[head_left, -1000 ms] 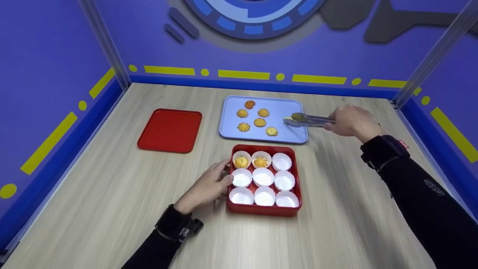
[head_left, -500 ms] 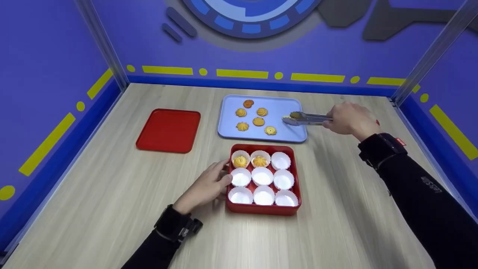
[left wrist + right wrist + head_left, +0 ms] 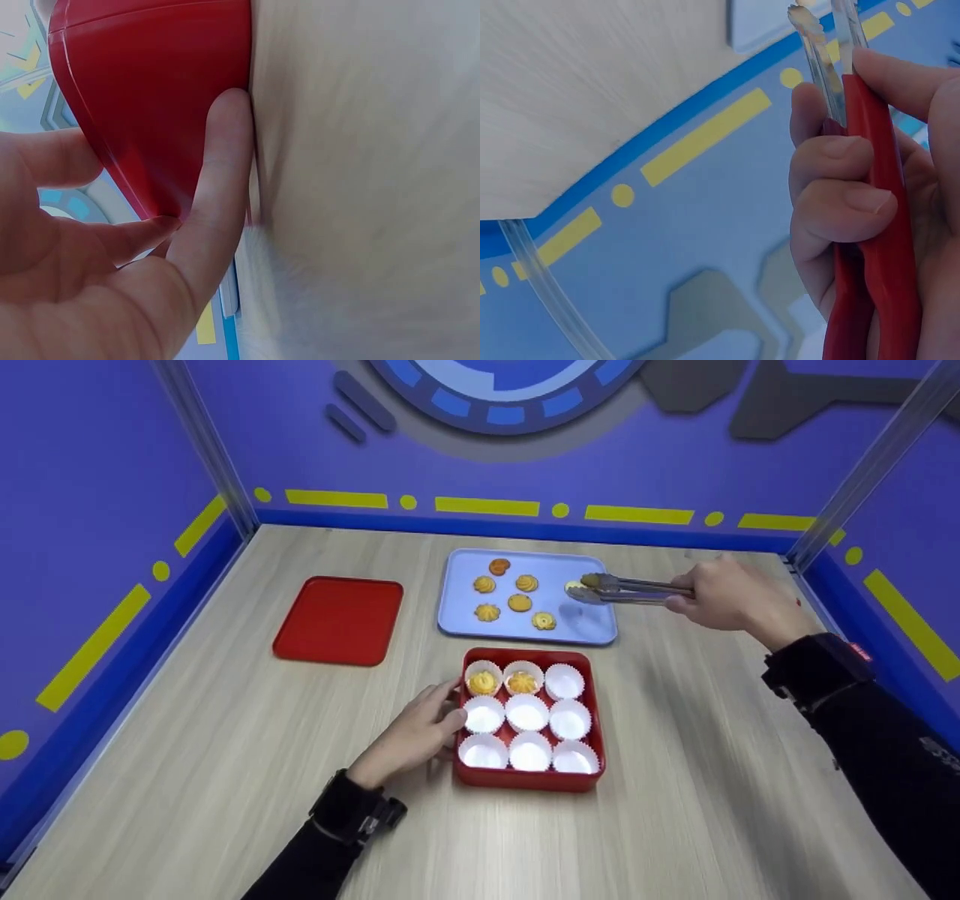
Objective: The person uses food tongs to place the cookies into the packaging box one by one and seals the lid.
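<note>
My right hand grips metal tongs with red handles, fingers curled round them in the right wrist view. The tongs' tips hold a pale cookie, mostly hidden, above the right part of a light blue tray. Several cookies lie on that tray. With its fingers against the left wall, my left hand touches a red box; the left wrist view shows fingers on the red wall. White paper cups fill the box in rows. Two back cups hold a cookie each.
A flat red lid lies on the wooden table, left of the tray. Blue printed panels stand behind the table and along both sides.
My right hand has raised the tongs with the cookie a little off the tray; a shadow now shows beneath. The wrist has shifted right. My left hand stays at the box.
</note>
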Demonstrator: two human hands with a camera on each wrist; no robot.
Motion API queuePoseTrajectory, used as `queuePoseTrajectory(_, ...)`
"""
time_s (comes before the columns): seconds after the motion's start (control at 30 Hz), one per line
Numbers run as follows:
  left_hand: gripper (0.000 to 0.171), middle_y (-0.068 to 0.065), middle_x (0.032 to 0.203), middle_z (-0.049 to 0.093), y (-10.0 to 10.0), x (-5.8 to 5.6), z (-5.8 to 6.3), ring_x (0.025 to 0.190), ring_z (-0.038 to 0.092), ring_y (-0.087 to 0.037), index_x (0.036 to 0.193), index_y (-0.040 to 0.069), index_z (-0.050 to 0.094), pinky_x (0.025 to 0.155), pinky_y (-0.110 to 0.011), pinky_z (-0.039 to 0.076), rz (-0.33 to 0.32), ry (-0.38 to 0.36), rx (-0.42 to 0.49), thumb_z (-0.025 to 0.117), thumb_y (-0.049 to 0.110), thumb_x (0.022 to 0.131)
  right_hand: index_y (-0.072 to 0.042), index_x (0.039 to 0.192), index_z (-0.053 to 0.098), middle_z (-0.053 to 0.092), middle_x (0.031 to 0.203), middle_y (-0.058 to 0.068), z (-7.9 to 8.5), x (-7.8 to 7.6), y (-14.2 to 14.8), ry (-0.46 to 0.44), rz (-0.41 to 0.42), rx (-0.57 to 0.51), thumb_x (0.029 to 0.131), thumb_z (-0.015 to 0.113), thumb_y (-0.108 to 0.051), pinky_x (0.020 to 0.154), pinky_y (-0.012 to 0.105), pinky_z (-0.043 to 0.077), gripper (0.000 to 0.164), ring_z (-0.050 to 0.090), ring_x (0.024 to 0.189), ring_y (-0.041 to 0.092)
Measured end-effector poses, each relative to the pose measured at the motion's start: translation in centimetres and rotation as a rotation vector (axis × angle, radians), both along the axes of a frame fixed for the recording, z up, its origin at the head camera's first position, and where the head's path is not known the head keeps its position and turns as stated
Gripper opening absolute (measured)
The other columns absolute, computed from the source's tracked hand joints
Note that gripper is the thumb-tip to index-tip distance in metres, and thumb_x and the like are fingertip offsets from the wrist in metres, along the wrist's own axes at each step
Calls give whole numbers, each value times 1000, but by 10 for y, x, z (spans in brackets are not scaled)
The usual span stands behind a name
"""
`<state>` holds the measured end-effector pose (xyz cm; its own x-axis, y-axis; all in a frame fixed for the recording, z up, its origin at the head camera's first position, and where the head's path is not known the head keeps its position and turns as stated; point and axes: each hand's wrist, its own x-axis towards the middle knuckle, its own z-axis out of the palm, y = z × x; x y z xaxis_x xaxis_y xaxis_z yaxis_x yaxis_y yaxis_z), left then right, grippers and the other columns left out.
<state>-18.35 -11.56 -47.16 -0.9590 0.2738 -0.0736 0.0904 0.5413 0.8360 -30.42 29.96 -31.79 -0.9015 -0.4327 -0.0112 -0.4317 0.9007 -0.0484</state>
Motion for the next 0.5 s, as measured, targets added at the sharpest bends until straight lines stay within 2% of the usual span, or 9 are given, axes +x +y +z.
queuePoseTrajectory(0.1,62,-14,152,53,1,0,0,140,53,-31,166,11,37,120,-57,39,2,-7,5,58,25,109,-13,95,76,38,64,-2,12,16,5,32,38,6,103,70,-24,53,30,28,15,38,57,16)
queuePoseTrajectory(0.23,63,-15,155,51,1,0,-1,137,55,-31,166,11,35,114,-55,47,4,-29,17,58,25,109,-12,110,80,34,63,-5,25,40,9,54,92,36,102,73,-26,50,26,25,18,34,55,12)
queuePoseTrajectory(0.4,63,-15,154,52,0,2,1,135,57,-30,167,12,35,110,-53,51,-1,-40,22,57,25,109,-21,94,73,33,63,-9,37,66,7,83,175,78,99,77,-26,49,24,24,8,32,54,8)
queuePoseTrajectory(0.5,62,-14,152,53,0,2,1,136,57,-29,166,11,36,112,-52,49,-2,-33,34,57,24,109,-25,94,72,39,64,-9,41,80,1,63,202,114,97,79,-27,49,23,28,8,36,55,7)
